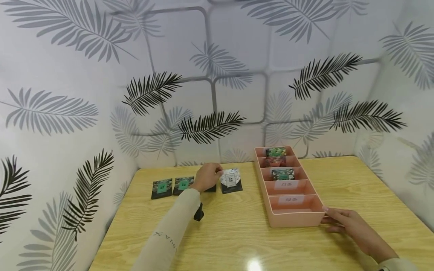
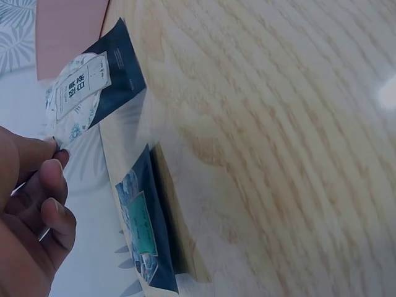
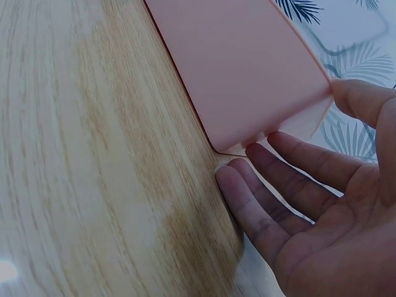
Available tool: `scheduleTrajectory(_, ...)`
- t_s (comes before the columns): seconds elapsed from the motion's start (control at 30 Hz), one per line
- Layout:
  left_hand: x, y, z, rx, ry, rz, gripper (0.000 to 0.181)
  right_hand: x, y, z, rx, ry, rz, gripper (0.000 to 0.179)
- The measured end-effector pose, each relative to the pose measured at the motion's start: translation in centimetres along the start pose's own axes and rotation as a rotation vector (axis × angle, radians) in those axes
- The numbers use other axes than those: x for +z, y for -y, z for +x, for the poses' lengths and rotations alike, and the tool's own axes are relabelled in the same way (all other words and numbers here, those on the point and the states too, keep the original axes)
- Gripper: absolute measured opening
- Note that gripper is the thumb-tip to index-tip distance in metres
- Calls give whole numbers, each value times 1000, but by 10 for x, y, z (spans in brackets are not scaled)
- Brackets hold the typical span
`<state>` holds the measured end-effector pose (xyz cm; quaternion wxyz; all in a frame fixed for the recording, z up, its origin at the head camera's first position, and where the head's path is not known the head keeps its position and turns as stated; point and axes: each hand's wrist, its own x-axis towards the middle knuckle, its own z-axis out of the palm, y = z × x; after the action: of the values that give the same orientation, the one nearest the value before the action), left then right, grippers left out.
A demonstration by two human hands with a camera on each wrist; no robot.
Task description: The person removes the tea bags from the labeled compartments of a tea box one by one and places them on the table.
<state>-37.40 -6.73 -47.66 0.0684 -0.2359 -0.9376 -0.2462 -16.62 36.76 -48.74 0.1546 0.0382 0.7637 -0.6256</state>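
A white-and-black tea sachet [image 1: 231, 180] is pinched at one corner by my left hand [image 1: 207, 176]; in the left wrist view the sachet [image 2: 93, 83] tilts off the table. Partly under that hand lies a dark sachet [image 1: 212, 189], seen with its green label in the left wrist view. Two more dark sachets with green labels, one at the far left [image 1: 162, 188] and one beside it [image 1: 183, 184], lie in the same row. My right hand [image 1: 352, 227] holds the near right corner of a pink divided box [image 1: 296, 220], thumb at the rim, fingers against the side.
In the box's back compartments sit a green packet [image 1: 276, 151], a red packet [image 1: 275, 161] and a dark packet [image 1: 283, 174]. White labels mark the two nearer compartments. The wood-grain table [image 1: 237, 233] meets a leaf-patterned wall covering [image 1: 237, 98] behind.
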Motion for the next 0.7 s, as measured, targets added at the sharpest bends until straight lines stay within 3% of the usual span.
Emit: scheduleTrajectory(0.7,11,7,7,-71,-26,74,16,0,0,-1,-5,-18,5,66)
